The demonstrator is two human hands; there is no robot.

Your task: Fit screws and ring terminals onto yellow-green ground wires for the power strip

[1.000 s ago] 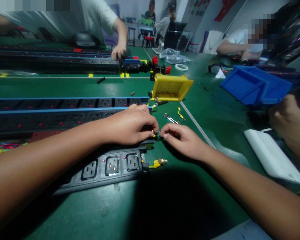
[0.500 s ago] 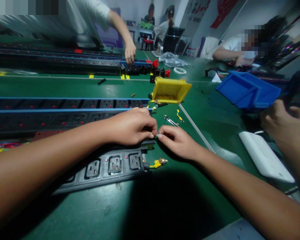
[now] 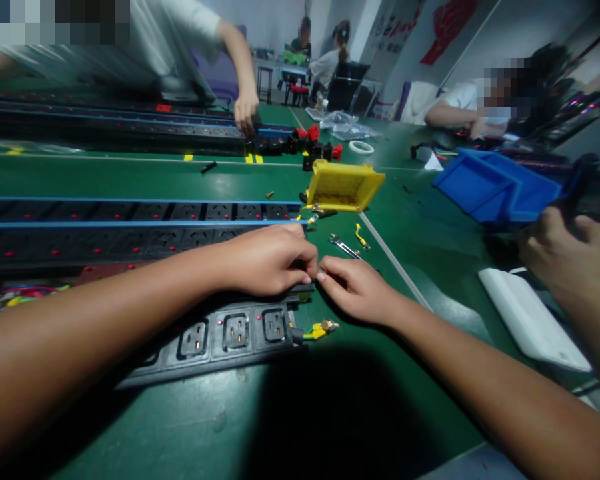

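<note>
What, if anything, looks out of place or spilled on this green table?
The yellow bin looks tilted, its open side facing the camera, perhaps on purpose. Also, a lone screw lies loose beyond the blue-edged strip, apart from the bin. Nothing looks clearly spilled or damaged.

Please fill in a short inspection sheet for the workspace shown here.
Surface: green table, scuffed, with a dark shadow in front.
Work items: black socket strip nearest; blue-edged socket rows behind.
Clutter: wrench, loose screw, short yellow lead; yellow bin tipped on its side.
Hands: left hand and right hand have fingertips close together near the strip ends; anything pinched is hidden.
Cables: green-yellow lead at the black strip's end; coloured wires bunched at left.
Surroundings: a co-worker's hand across the table; blue bins at right.
</note>
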